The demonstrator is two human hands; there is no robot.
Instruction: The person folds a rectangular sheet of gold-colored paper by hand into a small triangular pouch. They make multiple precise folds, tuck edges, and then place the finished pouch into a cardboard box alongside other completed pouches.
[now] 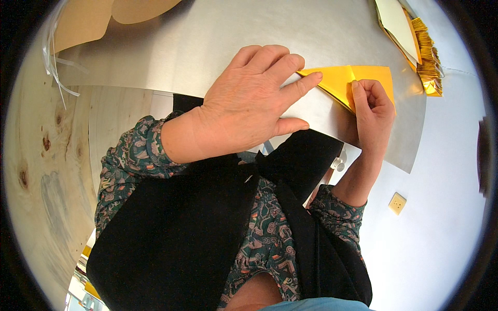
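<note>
Craft workshop; metal-topped table (197, 41); stacked gold paper (429, 57); plywood wall (36, 171)

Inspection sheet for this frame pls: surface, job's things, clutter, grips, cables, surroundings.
Surface: grey metal sheet serving as worktop, bare where visible.
Job's things: yellow folded paper lying flat on the sheet, folded to a point on its left.
Clutter: stack of gold and yellow sheets at the far right corner, a cream sheet on top; brown card at the far left.
Grips: left hand pressed flat, fingertips on the paper's left point; right hand curled, thumb pressing the paper's fold.
Cables: nothing seen; only clear plastic strips at the left edge.
Surroundings: pale wood panel on the left, white wall with a wall socket on the right.
</note>
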